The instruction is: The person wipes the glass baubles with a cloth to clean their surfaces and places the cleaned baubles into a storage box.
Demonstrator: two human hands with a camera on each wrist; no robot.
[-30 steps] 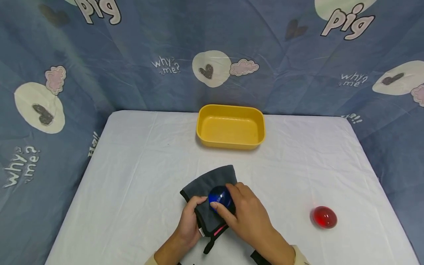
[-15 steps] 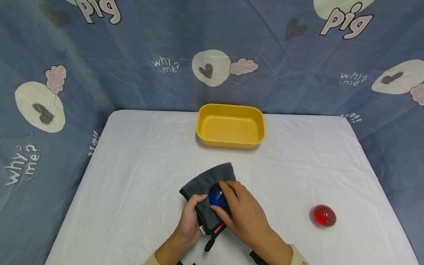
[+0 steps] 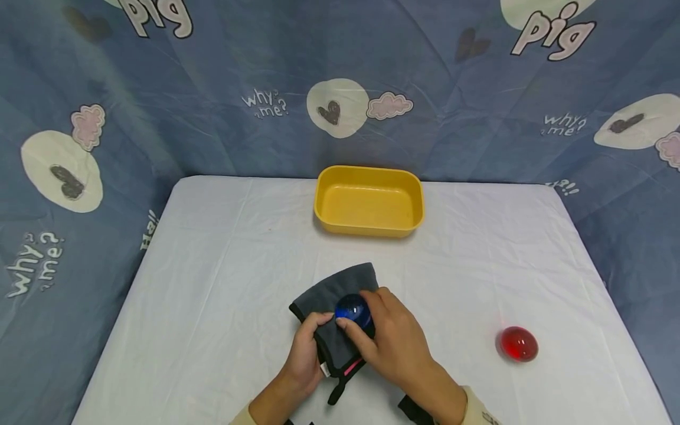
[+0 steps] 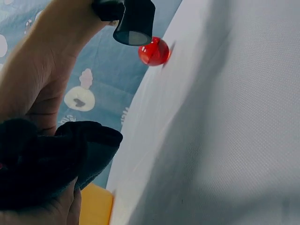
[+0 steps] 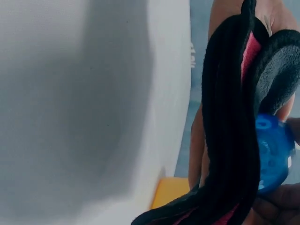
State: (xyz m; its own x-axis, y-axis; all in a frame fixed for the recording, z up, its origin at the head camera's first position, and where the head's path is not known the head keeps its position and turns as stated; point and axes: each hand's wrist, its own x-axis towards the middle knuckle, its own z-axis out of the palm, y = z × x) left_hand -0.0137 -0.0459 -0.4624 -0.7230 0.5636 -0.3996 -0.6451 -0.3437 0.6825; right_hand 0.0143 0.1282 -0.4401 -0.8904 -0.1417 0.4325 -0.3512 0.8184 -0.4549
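My left hand point(image 3: 304, 359) grips a folded grey cloth point(image 3: 340, 348) with black edging, its thumb on top and the other fingers underneath. A hanging loop and a strip of pink show at the cloth's near corner. On the cloth sits a clear blue ball point(image 3: 352, 309), pinched between the thumb and fingers of my right hand point(image 3: 395, 342). From the right wrist view, the blue ball point(image 5: 273, 152) presses against the cloth's thick folds point(image 5: 229, 117), held above the table. To the right, a clear red ball point(image 3: 519, 344) lies on the white tablecloth.
A yellow rectangular tub point(image 3: 369, 202) stands at the table's far edge, beyond the hands. Blue printed fabric point(image 3: 223, 71) hangs behind and along both sides of the white-covered table point(image 3: 212, 283). A black strap point(image 3: 414, 409) shows beneath the right wrist.
The right hand's fingers shift slightly over the blue ball, rubbing it against the cloth. The left hand keeps its grip, and the red ball and tub stay in place.
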